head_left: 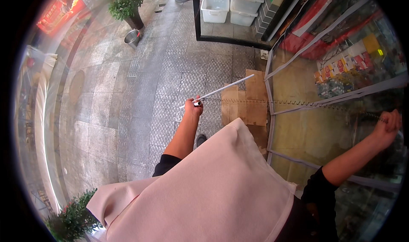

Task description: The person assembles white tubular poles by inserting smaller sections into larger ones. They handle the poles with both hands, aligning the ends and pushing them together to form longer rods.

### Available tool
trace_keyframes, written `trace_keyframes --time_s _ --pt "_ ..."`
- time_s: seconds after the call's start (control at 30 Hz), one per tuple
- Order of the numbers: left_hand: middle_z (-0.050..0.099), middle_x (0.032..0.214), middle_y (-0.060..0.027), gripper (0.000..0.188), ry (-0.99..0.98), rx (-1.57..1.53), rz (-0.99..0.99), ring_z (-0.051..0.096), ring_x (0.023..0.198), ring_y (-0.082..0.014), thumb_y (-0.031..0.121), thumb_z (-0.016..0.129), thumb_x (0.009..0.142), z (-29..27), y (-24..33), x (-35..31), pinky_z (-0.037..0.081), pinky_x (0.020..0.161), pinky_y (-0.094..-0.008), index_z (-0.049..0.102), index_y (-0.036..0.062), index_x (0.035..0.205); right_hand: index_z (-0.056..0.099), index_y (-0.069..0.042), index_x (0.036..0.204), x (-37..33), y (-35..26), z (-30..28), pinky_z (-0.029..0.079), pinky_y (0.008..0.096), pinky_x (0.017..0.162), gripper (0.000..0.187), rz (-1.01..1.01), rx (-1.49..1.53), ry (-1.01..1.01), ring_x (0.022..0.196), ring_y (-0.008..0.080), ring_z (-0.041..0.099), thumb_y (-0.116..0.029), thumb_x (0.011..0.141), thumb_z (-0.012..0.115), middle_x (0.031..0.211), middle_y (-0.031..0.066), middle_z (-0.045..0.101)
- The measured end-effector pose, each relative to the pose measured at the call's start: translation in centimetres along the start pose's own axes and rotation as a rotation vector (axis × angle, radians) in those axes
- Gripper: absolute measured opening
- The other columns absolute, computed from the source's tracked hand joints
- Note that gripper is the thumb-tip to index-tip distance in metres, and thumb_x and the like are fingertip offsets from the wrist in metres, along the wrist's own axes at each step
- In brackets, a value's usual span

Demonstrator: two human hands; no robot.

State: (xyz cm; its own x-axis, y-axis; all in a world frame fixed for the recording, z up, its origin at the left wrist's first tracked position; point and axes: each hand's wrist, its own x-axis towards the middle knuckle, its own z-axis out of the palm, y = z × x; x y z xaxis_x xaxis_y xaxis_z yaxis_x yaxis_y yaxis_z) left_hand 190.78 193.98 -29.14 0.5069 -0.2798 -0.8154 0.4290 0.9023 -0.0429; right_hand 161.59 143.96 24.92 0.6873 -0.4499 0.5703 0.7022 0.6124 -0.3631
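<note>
My left hand point(194, 107) is closed round a thin white rod point(226, 87), which slants up to the right over the paving. A small dark, round-ended piece also shows in that hand; its kind is unclear. A thin coiled cord point(294, 103) stretches across from near my left hand to the far right. There my right hand point(389, 124), raised by the glass, is closed on the cord's other end. Pale pink cloth point(204, 182) spreads over the front of my body, below both hands.
Flattened cardboard point(256, 93) lies by the doorway. Clear strip curtain panels point(294, 127) line the right side. A dark-framed glass door point(230, 39) shows white plastic bins point(215, 8) behind it. Farther left stand a potted plant point(135, 18) and a metal bucket point(132, 38).
</note>
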Motion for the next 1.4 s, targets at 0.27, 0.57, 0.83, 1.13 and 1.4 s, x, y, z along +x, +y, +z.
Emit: trace_keyframes --time_s 0.27,0.57,0.83,1.13,1.4 --pt "0.065 0.086 -0.0151 0.017 0.107 0.006 0.100 0.057 0.053 -0.0159 0.014 0.042 0.094 -1.0 -0.3 1.1 0.044 0.038 -0.0252 0.044 0.0007 0.104 0.039 -0.007 0.078 0.4 -0.3 -1.7 0.021 0.0243 0.040 0.017 -0.016 -0.009 0.028 0.041 0.0077 0.025 -0.010 0.092 0.046 0.063 -0.0007 0.036" --pt "0.065 0.093 -0.0184 0.024 -0.151 -0.045 -0.075 0.053 0.050 -0.0148 0.014 0.043 0.094 -1.3 0.3 0.5 0.040 0.037 -0.0226 0.037 0.0018 0.113 0.039 -0.005 0.079 -0.6 0.5 -3.0 0.021 0.0247 0.039 0.027 -0.040 -0.030 0.009 0.039 0.0086 0.024 -0.021 0.101 0.042 0.068 0.0023 0.037" --pt "0.066 0.093 -0.0192 0.020 0.090 -0.012 0.045 0.055 0.053 -0.0158 0.015 0.044 0.094 0.1 -0.5 0.0 0.041 0.037 -0.0230 0.039 0.0022 0.109 0.039 -0.005 0.079 -1.0 0.0 -2.6 0.022 0.0250 0.038 0.032 -0.065 0.014 0.032 0.038 0.0089 0.026 -0.026 0.103 0.039 0.069 0.0031 0.039" --pt "0.066 0.089 -0.0173 0.020 0.083 0.052 0.091 0.056 0.054 -0.0171 0.017 0.044 0.095 -0.8 -0.3 0.6 0.041 0.038 -0.0243 0.042 0.0022 0.107 0.039 -0.006 0.078 -0.7 -0.5 -2.2 0.021 0.0246 0.038 0.029 -0.060 0.039 0.050 0.039 0.0089 0.026 -0.023 0.101 0.041 0.067 0.0014 0.037" --pt "0.064 0.088 -0.0180 0.021 0.072 -0.045 0.058 0.054 0.052 -0.0145 0.015 0.045 0.093 0.1 -0.5 0.2 0.042 0.039 -0.0224 0.041 0.0005 0.108 0.041 -0.005 0.079 -1.3 -0.2 -3.8 0.020 0.0249 0.039 0.028 -0.043 0.038 0.037 0.040 0.0087 0.024 -0.023 0.100 0.045 0.066 0.0014 0.036"
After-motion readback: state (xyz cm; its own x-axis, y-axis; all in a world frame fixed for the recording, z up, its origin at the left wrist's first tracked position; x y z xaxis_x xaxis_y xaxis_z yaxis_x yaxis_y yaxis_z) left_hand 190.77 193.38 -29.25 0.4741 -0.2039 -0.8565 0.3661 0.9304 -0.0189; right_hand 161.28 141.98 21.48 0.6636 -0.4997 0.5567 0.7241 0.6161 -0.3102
